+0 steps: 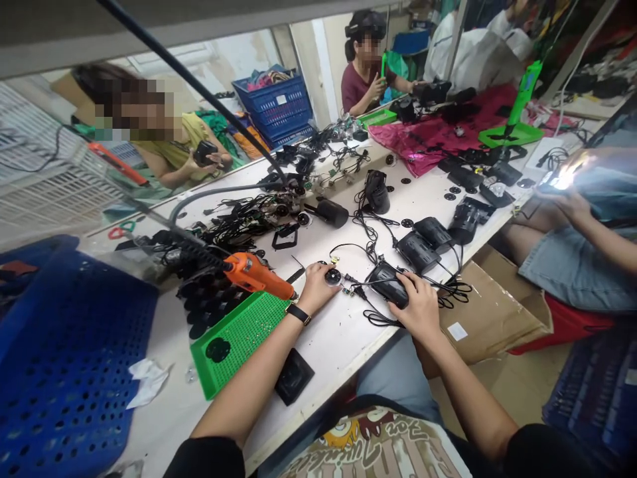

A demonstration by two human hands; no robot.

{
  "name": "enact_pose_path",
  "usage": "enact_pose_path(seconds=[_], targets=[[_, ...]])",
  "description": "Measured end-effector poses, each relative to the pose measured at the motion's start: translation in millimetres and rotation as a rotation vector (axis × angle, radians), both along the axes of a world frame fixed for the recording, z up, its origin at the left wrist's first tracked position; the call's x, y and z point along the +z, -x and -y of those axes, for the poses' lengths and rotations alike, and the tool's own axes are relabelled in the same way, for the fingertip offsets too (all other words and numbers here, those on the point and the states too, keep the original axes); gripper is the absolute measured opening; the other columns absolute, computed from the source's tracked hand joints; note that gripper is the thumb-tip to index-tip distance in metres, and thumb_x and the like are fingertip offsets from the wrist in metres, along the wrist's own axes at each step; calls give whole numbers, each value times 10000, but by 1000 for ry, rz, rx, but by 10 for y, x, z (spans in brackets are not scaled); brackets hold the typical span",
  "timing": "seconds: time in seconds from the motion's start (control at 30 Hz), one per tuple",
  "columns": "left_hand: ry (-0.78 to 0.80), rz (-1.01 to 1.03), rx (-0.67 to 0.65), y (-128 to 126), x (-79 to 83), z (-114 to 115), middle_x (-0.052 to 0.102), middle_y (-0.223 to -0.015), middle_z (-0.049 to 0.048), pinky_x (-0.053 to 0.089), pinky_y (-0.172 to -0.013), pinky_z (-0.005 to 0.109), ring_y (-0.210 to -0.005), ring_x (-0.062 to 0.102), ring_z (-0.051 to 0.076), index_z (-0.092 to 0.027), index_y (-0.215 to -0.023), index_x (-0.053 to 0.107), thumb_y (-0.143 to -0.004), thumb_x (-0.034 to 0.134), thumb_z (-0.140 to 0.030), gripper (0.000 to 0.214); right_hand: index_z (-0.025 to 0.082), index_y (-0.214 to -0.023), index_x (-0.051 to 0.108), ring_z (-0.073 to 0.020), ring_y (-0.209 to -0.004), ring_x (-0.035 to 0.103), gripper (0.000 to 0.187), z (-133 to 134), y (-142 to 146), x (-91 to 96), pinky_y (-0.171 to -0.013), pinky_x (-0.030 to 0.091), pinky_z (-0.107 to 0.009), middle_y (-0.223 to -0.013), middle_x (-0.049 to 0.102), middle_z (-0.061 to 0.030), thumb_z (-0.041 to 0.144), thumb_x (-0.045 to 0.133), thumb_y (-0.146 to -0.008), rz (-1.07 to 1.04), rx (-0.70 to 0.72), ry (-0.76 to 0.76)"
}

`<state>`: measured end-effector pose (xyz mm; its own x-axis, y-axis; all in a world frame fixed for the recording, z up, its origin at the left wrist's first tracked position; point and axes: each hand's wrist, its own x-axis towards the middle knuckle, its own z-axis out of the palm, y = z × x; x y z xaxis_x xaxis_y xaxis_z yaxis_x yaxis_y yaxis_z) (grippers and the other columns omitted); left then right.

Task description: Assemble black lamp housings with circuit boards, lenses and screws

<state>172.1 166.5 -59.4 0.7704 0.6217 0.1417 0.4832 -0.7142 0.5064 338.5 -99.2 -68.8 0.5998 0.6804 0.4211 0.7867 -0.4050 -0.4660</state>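
Observation:
My left hand (317, 287) rests on the white table (343, 332), fingertips pinching a small round black part (332, 276). My right hand (421, 307) is closed over a black plastic housing (387, 281) with thin black wires trailing from it. An orange electric screwdriver (259, 274) hangs just left of my left hand, over a green perforated tray (239, 338). Two more black housings (423, 244) lie beyond my right hand.
A blue perforated crate (60, 358) stands at the left. Tangled wires and black parts (249, 219) cover the table's middle. A cardboard box (490, 312) sits at the right edge. Other people sit across the table and at the right, one holding a bright light (565, 176).

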Motion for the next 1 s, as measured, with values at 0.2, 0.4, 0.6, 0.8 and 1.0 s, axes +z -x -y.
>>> enact_pose_path(seconds=[0.2, 0.4, 0.6, 0.8, 1.0], targets=[[22, -39, -36, 162, 101, 53, 715, -1316, 115, 248, -1279, 597, -1426, 490, 371, -200, -1273, 705, -703, 806, -175, 580, 243, -1476, 528, -418, -1270, 591, 646, 46, -31, 57, -1006, 515, -626, -1452, 607, -172, 377, 722, -875, 6, 102, 20], [64, -84, -29, 321, 196, 231, 721, -1370, 120, 209, -1269, 676, -1564, 313, 457, -224, -1348, 683, -705, 811, -198, 657, 279, -1499, 489, -401, -1350, 550, 611, -15, 8, 152, -1096, 464, -659, -1479, 568, -166, 490, 662, -952, -82, 193, -92], [72, -113, -74, 459, 252, 310, 721, -1349, 137, 211, -1252, 717, -1522, 377, 466, -227, -1316, 698, -721, 797, -199, 604, 250, -1466, 518, -375, -1349, 559, 522, -123, 125, 186, -1118, 460, -648, -1446, 588, -170, 446, 618, -993, -85, 193, -133], [83, -121, -83, 537, 240, 344, 575, -1587, 148, 168, -1258, 751, -1586, 287, 483, -233, -1482, 583, -777, 790, -196, 736, 255, -1464, 524, -360, -1341, 561, 491, -120, 283, 268, -1124, 465, -629, -1442, 591, -163, 390, 610, -1000, -77, 201, -122], [69, -77, -188, 788, 413, 620, 515, -1629, 183, 267, -1284, 668, -1599, 316, 423, -207, -1533, 538, -859, 776, -298, 720, 254, -1452, 546, -345, -1349, 567, 490, -101, 506, 398, -1143, 471, -591, -1446, 600, -156, 337, 628, -976, -48, 206, -123]])
